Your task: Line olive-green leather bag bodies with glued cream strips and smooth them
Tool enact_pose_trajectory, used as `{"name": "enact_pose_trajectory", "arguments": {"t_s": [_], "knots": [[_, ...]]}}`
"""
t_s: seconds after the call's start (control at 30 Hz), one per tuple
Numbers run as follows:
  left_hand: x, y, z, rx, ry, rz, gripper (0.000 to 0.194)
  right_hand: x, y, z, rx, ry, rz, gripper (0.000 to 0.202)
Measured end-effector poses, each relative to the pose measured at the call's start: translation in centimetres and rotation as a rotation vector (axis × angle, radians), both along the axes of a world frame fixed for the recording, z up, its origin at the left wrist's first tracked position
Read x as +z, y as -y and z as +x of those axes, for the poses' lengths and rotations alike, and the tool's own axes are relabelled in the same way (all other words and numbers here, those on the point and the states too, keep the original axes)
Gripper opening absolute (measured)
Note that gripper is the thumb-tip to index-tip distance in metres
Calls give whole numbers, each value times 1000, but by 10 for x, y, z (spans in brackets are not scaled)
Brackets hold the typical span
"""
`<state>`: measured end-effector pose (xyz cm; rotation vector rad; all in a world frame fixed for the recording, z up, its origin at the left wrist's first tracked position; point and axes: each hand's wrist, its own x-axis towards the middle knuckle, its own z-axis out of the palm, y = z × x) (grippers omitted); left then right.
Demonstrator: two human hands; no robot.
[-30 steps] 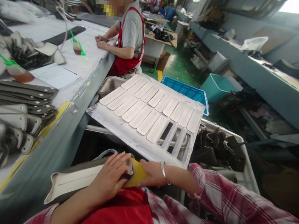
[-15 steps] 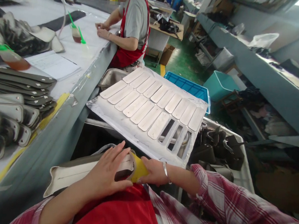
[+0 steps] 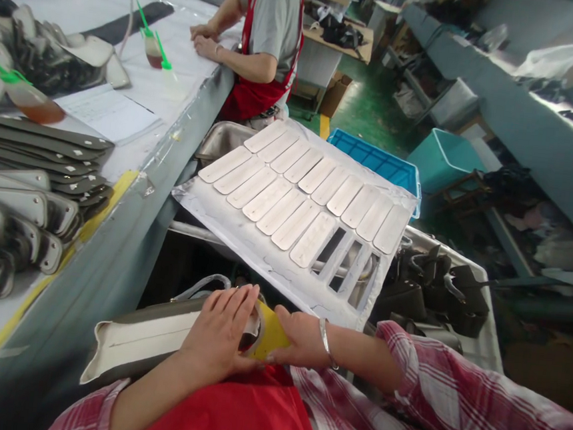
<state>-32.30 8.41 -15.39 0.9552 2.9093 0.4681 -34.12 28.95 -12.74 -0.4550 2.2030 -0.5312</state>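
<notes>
A long dark olive and cream piece (image 3: 156, 332), apparently leather-like, lies in front of my red apron with a seam line along its cream face. My left hand (image 3: 221, 326) is closed over its right end, fingers together across the top and thumb on the near side. Just right of it, my right hand (image 3: 298, 336) grips a yellow curved piece (image 3: 270, 334), thumb and fingers on opposite edges. The yellow piece meets the olive piece's end; how they join is hidden under my hands. Beyond them sits a white board (image 3: 207, 209) bearing rows of cream rounded strips (image 3: 268, 199).
On the left table (image 3: 174, 121) are stacked olive strips (image 3: 36, 146), cream-faced pieces (image 3: 6, 207) and green-tipped bottles (image 3: 35, 106). A co-worker (image 3: 271, 46) stands at its far side. A blue crate (image 3: 371, 159) and a white bin rim (image 3: 491, 313) with dark pieces are to the right.
My left hand's raised, spread fingers have come together and settled over the olive and cream piece. My right hand keeps its grip on the yellow piece. The camera view has shifted slightly.
</notes>
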Motion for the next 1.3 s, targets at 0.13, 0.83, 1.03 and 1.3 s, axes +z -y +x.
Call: {"name": "enact_pose_trajectory", "arguments": {"t_s": [0.13, 0.83, 1.03, 1.3], "knots": [[0, -4, -1, 13, -6, 2, 98, -4, -2, -6, 19, -10, -2, 71], [0, 8, -3, -58, 12, -2, 100, 18, 15, 12, -151, 125, 58, 67], [2, 13, -4, -91, 89, -28, 101, 6, 24, 44, -393, 71, 22, 59], [17, 16, -23, -139, 262, -126, 103, -11, 35, 56, -610, 188, -69, 69]]}}
